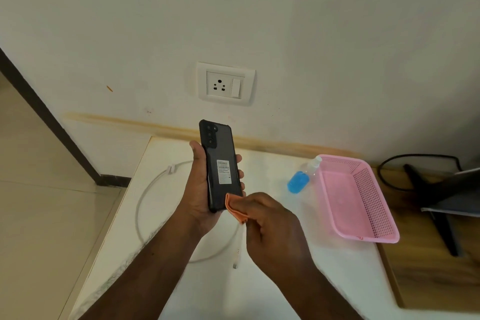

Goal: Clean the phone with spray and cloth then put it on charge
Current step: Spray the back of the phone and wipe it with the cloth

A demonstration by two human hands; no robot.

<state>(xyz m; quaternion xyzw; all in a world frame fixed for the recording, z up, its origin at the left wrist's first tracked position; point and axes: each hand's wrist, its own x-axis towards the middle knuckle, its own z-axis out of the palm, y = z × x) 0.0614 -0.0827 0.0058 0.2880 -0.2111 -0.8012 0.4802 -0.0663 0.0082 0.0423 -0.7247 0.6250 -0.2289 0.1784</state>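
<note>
My left hand point(198, 189) grips a black phone point(219, 156) upright above the white table, its back with the camera cluster and a white label facing me. My right hand point(270, 223) pinches a folded orange cloth point(233, 206) against the phone's lower end. A small spray bottle point(301, 179) with blue liquid lies on the table to the right. A white charging cable point(145, 189) loops on the table under my hands, its plug end point(235, 258) lying free. A white wall socket point(225, 83) with a switch sits on the wall above.
A pink perforated plastic basket point(363, 234) stands on the table right of the bottle. Beyond it is a wooden surface point(428, 267) with a black stand, a dark cable and a dark device. The table's left edge point(114, 215) drops to a tiled floor.
</note>
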